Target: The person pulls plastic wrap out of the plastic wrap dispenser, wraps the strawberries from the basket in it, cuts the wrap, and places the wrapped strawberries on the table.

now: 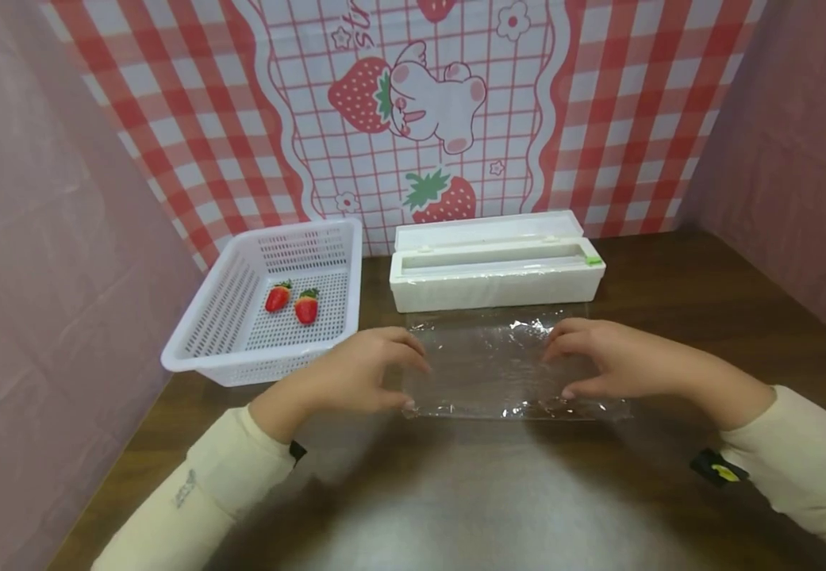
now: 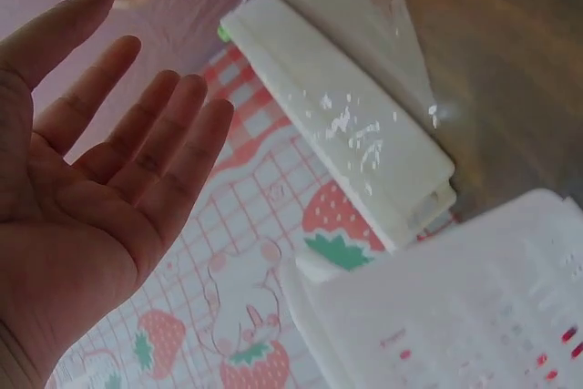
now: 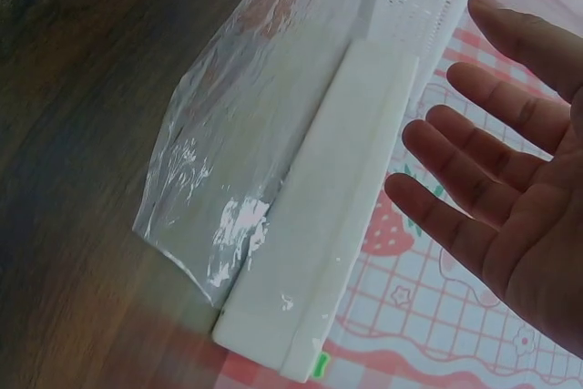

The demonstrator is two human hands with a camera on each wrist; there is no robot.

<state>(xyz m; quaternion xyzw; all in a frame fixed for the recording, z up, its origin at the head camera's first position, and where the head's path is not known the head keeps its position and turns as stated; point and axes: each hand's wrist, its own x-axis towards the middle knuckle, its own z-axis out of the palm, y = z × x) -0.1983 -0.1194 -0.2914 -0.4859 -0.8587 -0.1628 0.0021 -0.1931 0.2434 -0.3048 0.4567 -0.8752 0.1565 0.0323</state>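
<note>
Clear film sheet (image 1: 487, 369) is spread on the brown table (image 1: 470, 500), right at 6 o'clock from the open white box (image 1: 498, 291). Left hand (image 1: 363, 370) is at the film's 9 o'clock end, right hand (image 1: 612, 357) at its 3 o'clock, both loose and gripping nothing, tbh can't tell if they're touching it. White basket (image 1: 255, 367) with two strawberries (image 1: 306, 308) sits at the box's 9 o'clock.

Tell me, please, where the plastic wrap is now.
In the head view, the plastic wrap is right of centre, in front of the white dispenser box, between the left hand and right hand.
</note>
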